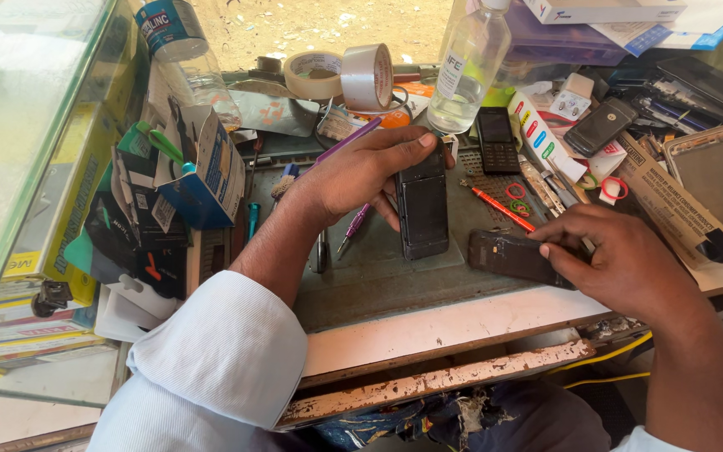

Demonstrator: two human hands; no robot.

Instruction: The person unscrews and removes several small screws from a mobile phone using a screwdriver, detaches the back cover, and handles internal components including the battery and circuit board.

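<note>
A: Pkgs first?

B: Blue-and-white carton (211,167), flap open, leaning at the left by the glass case (35,125). Flat white box (604,10) at the top right edge, on a purple one (562,42). Brown cardboard sleeve (671,205) at the right, lying flat under a silver tablet (717,184). White strip card with coloured ovals (537,134) just right of the bottle.

A: And the phone?

B: Black, slab-shaped, back up, on the grey mat (378,268) at mid bench. Left hand (361,172) lies over its top end, fingers curled round the edge, thumb down the side (a loose grip, not a fist). The phone (423,209) rests flat.

A: Right hand?

B: Right hand (621,259) pins a dark, scuffed part (508,254) to the mat, fingers bent over its right end, thumb tip on top. It lies just right of the phone, not touching it.

A: Containers?

B: Clear bottle (470,67), white cap, upright behind the phone; a little clear liquid at the bottom. Another clear bottle w/ blue label (182,50) tilted at top left, contents unclear.

A: Else?

B: Two tape rolls (345,74) behind. Small black keypad phone (496,138) and a dark flip phone (600,125) to the right. Orange pen (504,209) between phone and card. Purple screwdriver (353,222) under the left hand.
</note>
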